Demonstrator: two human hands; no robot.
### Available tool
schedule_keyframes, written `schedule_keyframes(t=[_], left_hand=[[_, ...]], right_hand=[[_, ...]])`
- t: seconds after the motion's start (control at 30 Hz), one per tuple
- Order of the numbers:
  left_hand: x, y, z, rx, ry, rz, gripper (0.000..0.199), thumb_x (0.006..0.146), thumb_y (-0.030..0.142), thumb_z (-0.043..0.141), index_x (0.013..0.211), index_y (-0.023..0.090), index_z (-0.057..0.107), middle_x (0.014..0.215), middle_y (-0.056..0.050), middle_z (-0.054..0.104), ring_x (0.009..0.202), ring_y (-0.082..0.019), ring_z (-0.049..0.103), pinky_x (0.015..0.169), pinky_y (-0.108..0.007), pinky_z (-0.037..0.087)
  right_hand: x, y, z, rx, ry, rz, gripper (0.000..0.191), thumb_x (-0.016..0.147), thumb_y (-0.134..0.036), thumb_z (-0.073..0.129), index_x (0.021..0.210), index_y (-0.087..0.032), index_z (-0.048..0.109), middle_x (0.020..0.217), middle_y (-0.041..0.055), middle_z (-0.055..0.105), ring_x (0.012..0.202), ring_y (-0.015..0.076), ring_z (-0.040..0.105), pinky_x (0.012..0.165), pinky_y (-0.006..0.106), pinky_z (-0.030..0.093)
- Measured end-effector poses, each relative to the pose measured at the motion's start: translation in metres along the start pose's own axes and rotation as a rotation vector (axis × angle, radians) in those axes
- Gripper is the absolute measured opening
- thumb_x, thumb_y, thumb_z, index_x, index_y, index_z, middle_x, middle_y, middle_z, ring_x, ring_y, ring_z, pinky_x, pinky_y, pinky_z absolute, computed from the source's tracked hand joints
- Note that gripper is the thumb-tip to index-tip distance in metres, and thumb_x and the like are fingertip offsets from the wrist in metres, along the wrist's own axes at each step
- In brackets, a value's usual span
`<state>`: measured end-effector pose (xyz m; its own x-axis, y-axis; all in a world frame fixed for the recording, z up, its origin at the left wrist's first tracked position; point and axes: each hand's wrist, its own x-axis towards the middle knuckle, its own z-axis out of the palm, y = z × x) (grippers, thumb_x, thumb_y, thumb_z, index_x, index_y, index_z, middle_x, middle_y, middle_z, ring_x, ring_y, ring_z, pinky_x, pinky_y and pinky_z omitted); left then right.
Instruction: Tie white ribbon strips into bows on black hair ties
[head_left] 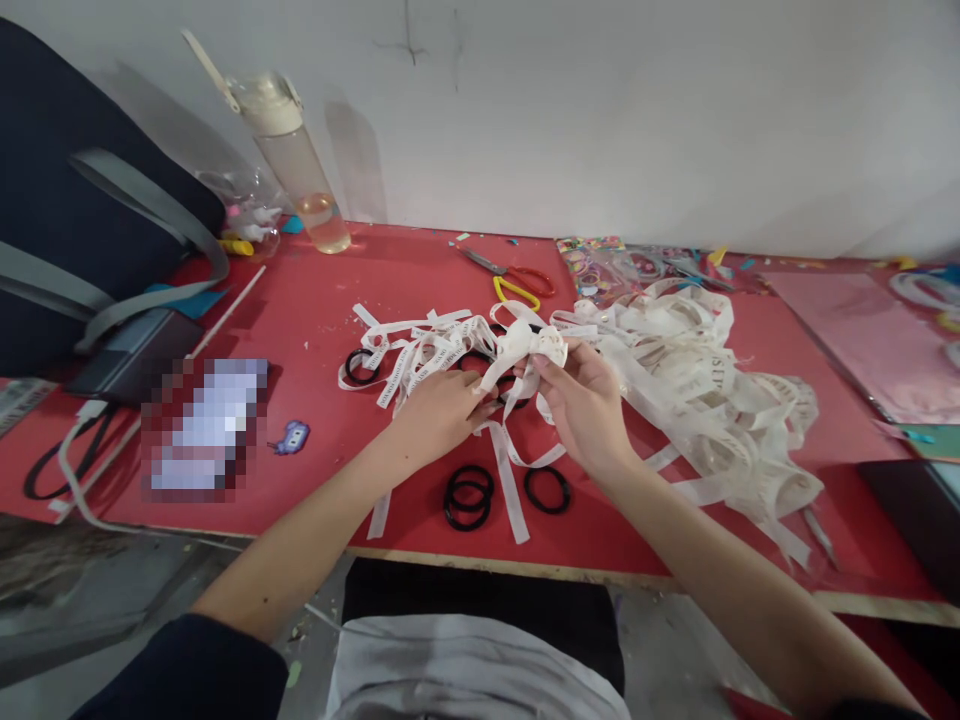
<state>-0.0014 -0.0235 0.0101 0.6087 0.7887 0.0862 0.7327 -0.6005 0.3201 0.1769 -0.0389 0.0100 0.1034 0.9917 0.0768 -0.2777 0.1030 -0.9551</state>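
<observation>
A white ribbon bow (531,343) is held up between my two hands above the red table. My right hand (581,400) pinches its right loop between thumb and fingers. On the bow's lower left side is my left hand (446,405), fingers closed at the ribbon; its fingertips are partly hidden. Printed white ribbons (420,362) lie behind and left of my left hand. A large heap of white ribbon (720,410) spreads to the right. Black hair ties (469,497) rest near the table's front edge, another black tie (547,490) beside them.
Scissors (517,283) with red and yellow handles lie at the back. A bottle (300,170) stands back left, near a dark bag (75,200). A blurred phone (210,425) lies left. Small bags of colourful bands (600,270) sit behind the ribbons; a dark object (915,520) is far right.
</observation>
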Motion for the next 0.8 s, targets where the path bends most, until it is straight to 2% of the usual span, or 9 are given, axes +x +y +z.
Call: schedule_keyframes(t=[0.07,0.2,0.33,0.4,0.5,0.57,0.67,0.73,0.8], left_hand=[[-0.001,-0.003,0.001,-0.032,-0.010,0.040,0.019,0.091,0.021,0.055,0.107,0.018,0.065,0.101,-0.009,0.070,0.093,-0.027,0.065,0.080,-0.039,0.048],[-0.004,-0.007,0.002,-0.060,0.000,0.111,0.033,0.082,0.003,0.048,0.109,0.019,0.062,0.106,-0.007,0.065,0.099,-0.025,0.061,0.086,-0.038,0.048],[-0.005,-0.006,0.005,-0.055,0.014,0.105,0.043,0.077,-0.001,0.045,0.112,0.018,0.060,0.110,-0.009,0.060,0.099,-0.024,0.059,0.084,-0.038,0.049],[-0.005,-0.005,0.006,-0.073,0.034,0.105,0.045,0.076,-0.003,0.044,0.112,0.018,0.061,0.108,-0.009,0.059,0.097,-0.023,0.058,0.085,-0.037,0.049],[-0.004,-0.004,0.007,-0.146,0.060,0.120,0.044,0.078,-0.004,0.042,0.110,0.019,0.062,0.106,-0.008,0.059,0.096,-0.021,0.058,0.085,-0.034,0.049],[-0.003,-0.004,0.006,-0.203,0.072,0.123,0.040,0.082,-0.003,0.042,0.108,0.019,0.063,0.105,-0.007,0.059,0.096,-0.020,0.058,0.084,-0.033,0.049],[-0.003,-0.005,0.005,-0.277,0.073,0.117,0.027,0.089,0.005,0.048,0.105,0.020,0.063,0.104,-0.007,0.059,0.094,-0.019,0.059,0.083,-0.032,0.049],[-0.003,-0.005,0.005,-0.320,0.075,0.104,0.020,0.091,0.011,0.052,0.105,0.021,0.063,0.105,-0.006,0.059,0.094,-0.019,0.059,0.083,-0.032,0.048],[-0.003,-0.003,0.004,-0.359,0.092,0.097,0.016,0.092,0.015,0.054,0.104,0.022,0.062,0.105,-0.005,0.059,0.095,-0.019,0.060,0.085,-0.032,0.048]], right_hand=[[0.007,-0.001,0.003,-0.030,0.002,-0.023,0.020,0.078,-0.031,0.073,0.087,-0.025,0.057,0.086,-0.0002,0.068,0.081,0.0176,0.068,0.071,0.032,0.057],[0.032,0.005,0.008,-0.061,0.029,-0.064,0.024,0.077,-0.029,0.071,0.094,-0.026,0.054,0.090,-0.0006,0.068,0.086,0.0173,0.069,0.076,0.032,0.059],[0.072,0.017,0.011,-0.098,0.033,-0.086,0.033,0.075,-0.025,0.068,0.102,-0.027,0.050,0.091,-0.0022,0.067,0.083,0.0154,0.070,0.080,0.032,0.058],[0.095,0.023,0.013,-0.182,0.005,-0.135,0.030,0.076,-0.026,0.066,0.103,-0.027,0.051,0.097,-0.0006,0.067,0.091,0.0158,0.070,0.084,0.032,0.057],[0.126,0.030,0.017,-0.196,-0.009,-0.200,0.033,0.078,-0.023,0.062,0.107,-0.028,0.050,0.106,0.0011,0.067,0.097,0.0160,0.069,0.086,0.032,0.056],[0.139,0.034,0.019,-0.286,-0.017,-0.160,0.037,0.077,-0.020,0.063,0.111,-0.026,0.051,0.105,0.0032,0.068,0.098,0.0176,0.069,0.087,0.034,0.056],[0.140,0.036,0.016,-0.506,0.002,-0.090,0.036,0.073,-0.012,0.065,0.107,-0.020,0.056,0.105,0.0079,0.069,0.099,0.0207,0.068,0.091,0.038,0.054],[0.128,0.032,0.010,-0.640,-0.026,-0.184,0.031,0.075,-0.012,0.062,0.106,-0.019,0.060,0.112,0.0096,0.068,0.104,0.0223,0.066,0.095,0.041,0.052],[0.114,0.026,0.003,-0.870,-0.059,-0.331,0.023,0.079,-0.016,0.062,0.101,-0.019,0.066,0.113,0.0104,0.067,0.107,0.0248,0.064,0.096,0.043,0.050]])
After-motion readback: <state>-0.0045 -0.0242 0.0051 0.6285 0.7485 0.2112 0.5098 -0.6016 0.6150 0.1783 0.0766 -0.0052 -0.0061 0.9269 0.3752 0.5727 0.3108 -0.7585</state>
